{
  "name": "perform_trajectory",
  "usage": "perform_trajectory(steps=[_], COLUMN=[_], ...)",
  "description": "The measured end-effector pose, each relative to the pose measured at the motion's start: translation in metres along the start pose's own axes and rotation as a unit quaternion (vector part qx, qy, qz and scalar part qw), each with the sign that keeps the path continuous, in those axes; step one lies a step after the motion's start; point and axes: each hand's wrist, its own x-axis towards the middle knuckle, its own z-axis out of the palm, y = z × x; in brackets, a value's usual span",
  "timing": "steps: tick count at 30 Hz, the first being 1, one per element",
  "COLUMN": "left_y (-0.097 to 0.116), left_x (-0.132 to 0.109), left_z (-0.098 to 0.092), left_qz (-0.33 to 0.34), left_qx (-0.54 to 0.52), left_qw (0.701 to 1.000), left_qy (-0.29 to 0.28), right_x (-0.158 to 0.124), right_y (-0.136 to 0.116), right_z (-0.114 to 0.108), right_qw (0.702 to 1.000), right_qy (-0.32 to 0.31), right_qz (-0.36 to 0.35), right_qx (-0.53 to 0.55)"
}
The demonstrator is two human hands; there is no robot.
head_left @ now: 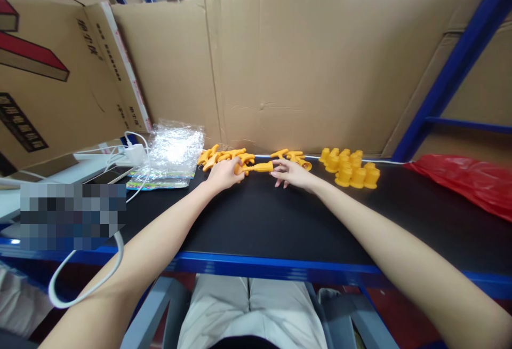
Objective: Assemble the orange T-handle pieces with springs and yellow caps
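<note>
My left hand (224,174) and my right hand (292,173) reach far across a black table top (256,215). Between them lies a long yellow plastic part (258,167). The left hand's fingers are curled round its left end. The right hand's fingertips pinch its right end. Behind the left hand lies a heap of yellow branched parts (222,156), and a few more yellow branched parts (291,155) lie behind the right hand. A cluster of several yellow caps (349,168) stands just right of my right hand.
A cardboard wall (300,66) closes the back. A crumpled clear plastic bag (174,149) and a white charger with cables (132,154) lie at the left. A red plastic bag (464,178) lies at the right, by a blue rack post (452,71).
</note>
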Motion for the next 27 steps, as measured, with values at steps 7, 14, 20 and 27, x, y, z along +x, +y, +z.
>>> perform_trajectory(steps=[7, 14, 20, 27], left_y=[-0.0011, -0.0021, -0.0011, -0.0027], left_x=[0.0001, -0.0003, -0.0006, -0.0011], left_z=[0.0010, 0.0022, 0.0014, 0.0029], left_qz=[0.014, 0.032, 0.034, 0.050], left_qx=[-0.002, -0.001, 0.000, -0.006], left_qw=[1.000, 0.999, 0.999, 0.999], left_qy=[-0.004, 0.001, -0.005, -0.002], right_x=[0.0023, 0.0030, 0.0020, 0.0022], right_y=[0.0021, 0.0028, 0.0022, 0.0035], right_z=[0.0016, 0.0011, 0.0014, 0.0000], right_qw=[1.000, 1.000, 0.999, 0.999], right_qy=[0.015, 0.019, 0.024, 0.025], right_qz=[-0.018, -0.016, -0.010, -0.019], right_qx=[-0.013, -0.019, -0.021, -0.016])
